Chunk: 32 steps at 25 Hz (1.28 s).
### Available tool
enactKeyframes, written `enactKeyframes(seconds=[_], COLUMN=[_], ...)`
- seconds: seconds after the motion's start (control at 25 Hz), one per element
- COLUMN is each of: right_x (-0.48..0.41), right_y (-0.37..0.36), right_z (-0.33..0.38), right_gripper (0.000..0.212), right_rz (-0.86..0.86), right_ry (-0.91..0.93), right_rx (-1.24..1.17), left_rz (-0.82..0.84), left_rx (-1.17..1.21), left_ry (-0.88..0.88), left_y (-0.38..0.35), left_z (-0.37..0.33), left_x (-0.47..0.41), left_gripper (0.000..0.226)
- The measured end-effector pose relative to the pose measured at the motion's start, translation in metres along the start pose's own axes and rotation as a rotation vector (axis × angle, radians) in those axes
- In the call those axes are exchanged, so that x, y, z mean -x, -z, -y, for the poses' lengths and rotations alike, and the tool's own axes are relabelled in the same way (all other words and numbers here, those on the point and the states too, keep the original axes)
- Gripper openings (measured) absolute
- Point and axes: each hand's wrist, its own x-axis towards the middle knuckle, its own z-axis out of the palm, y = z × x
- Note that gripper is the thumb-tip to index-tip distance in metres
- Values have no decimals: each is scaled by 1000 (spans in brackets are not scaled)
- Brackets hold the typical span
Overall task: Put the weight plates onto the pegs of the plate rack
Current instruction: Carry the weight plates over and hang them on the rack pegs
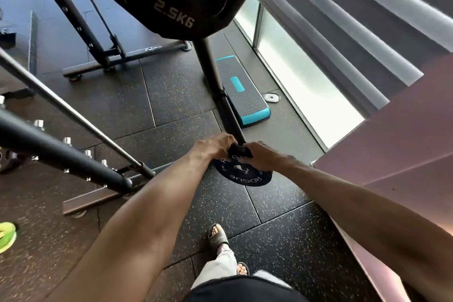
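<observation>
Left hand and right hand grip a small black plate lettered ROGUE in white.

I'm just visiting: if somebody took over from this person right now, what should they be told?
The left hand and right hand both grip the upper edge of the small ROGUE plate, held low by the foot of the rack post.
Done: the 2.5KG plate hangs high on the rack.
Left: seat the ROGUE plate on a peg; whether it is on one yet cannot be seen.
</observation>
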Motion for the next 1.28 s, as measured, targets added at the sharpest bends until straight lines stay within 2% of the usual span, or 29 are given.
enactKeyframes(seconds=[0.08,0.28,0.48,0.64,0.88,1.28], right_x=[-3,-18,-46,-69,-87,-102], right_y=[6,11,26,36,19,31], right_z=[-11,-33,-57,-68,-84,-90], right_gripper=[25,16,15,21,24,27], right_rz=[37,-11,-8,-26,12,12], right_ry=[21,114,289,475,548,651], right_rx=[86,187,331,447,466,427], left_rz=[-23,-32,-114,-161,-147,-145], left_rx=[17,-122,-162,-199,-167,-69], left_ry=[-22,-111,-89,7,134,28], left_y=[-5,-8,0,-3,-22,-15], left_z=[-1,-5,-9,-11,-7,11], left_x=[-9,-29,-41,-47,-54,-51], left_gripper=[32,16,16,18,16,8])
